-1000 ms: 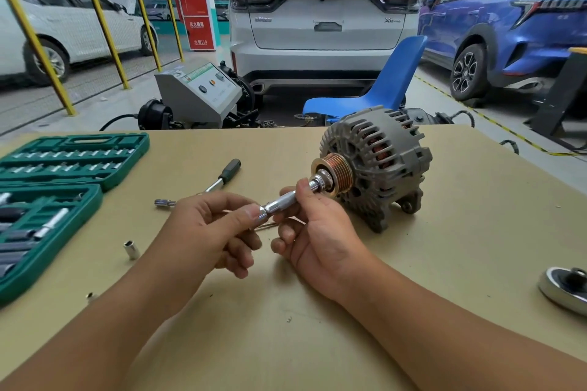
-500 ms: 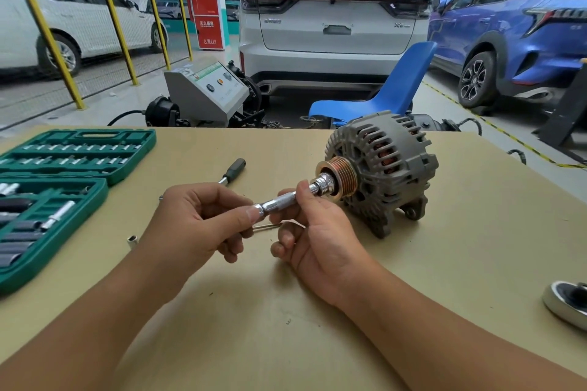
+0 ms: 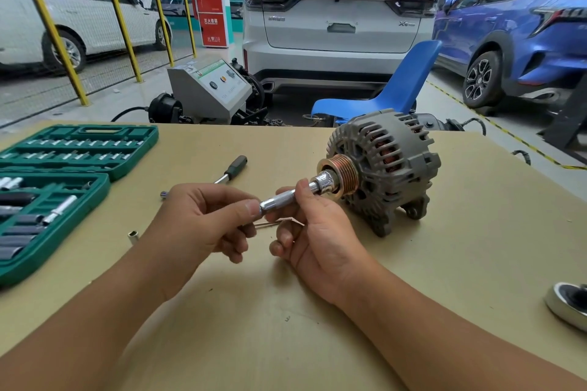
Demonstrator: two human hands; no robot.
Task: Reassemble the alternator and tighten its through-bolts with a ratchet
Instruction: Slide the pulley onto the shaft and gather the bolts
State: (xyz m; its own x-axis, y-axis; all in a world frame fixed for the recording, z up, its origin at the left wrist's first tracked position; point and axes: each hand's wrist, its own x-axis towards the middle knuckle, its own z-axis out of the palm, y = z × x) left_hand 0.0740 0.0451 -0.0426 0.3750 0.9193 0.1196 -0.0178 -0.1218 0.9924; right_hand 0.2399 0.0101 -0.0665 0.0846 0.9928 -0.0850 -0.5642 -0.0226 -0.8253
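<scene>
A grey alternator [image 3: 387,165] stands on the cardboard-covered table [image 3: 460,247], its copper-coloured pulley [image 3: 344,173] facing me. A chrome socket [image 3: 325,182] on a knurled extension bar [image 3: 279,200] sits on the pulley's centre. My left hand [image 3: 203,219] pinches the near end of the bar with thumb and fingers. My right hand [image 3: 313,228] grips the bar just behind the socket, its palm resting on the table.
An open green socket case [image 3: 63,181] lies at the left. A black-handled driver [image 3: 230,170], a loose socket [image 3: 132,236] and thin metal pieces [image 3: 276,223] lie near my hands. A round metal part [image 3: 568,305] sits at the right edge. Cars, a blue chair and a grey machine stand beyond.
Both hands keep their hold on the bar; my left fingers have shifted slightly on its end. The camera has moved a little, so everything sits slightly further right.
</scene>
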